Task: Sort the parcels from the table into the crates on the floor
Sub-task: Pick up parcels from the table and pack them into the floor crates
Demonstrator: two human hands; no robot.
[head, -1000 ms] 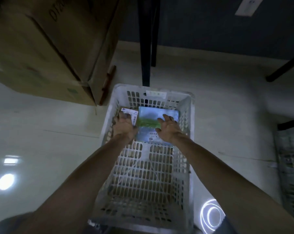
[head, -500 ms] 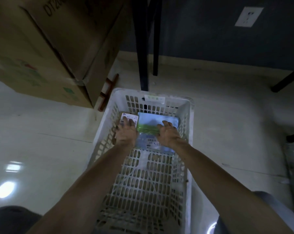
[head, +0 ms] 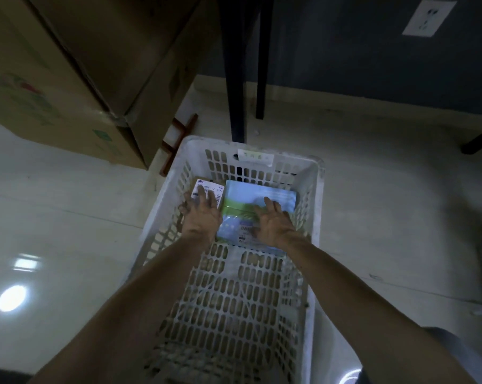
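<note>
Settling two parcels side by side at the far end of the white crate is judged to be the step in hand. The blue-and-green parcel lies on the crate floor against the far wall and right side; the smaller brown parcel with a white label lies just beside it, in the far left corner. The right hand rests on the blue-and-green parcel and the left hand on the labelled one, each with fingers spread and nearly straight, flat on top and gripping nothing. Recommended: press both flat and square to the far wall, edges touching but not overlapping, then lift the hands straight up so neither parcel drags; the near part of the crate holds nothing and remains available. Surroundings: the pale glossy floor under the crate shows lamp reflections to its left. Stacked cardboard boxes stand beyond its far left corner. Dark table legs rise just behind its far wall, a dark wall beyond them carrying a white socket.
</note>
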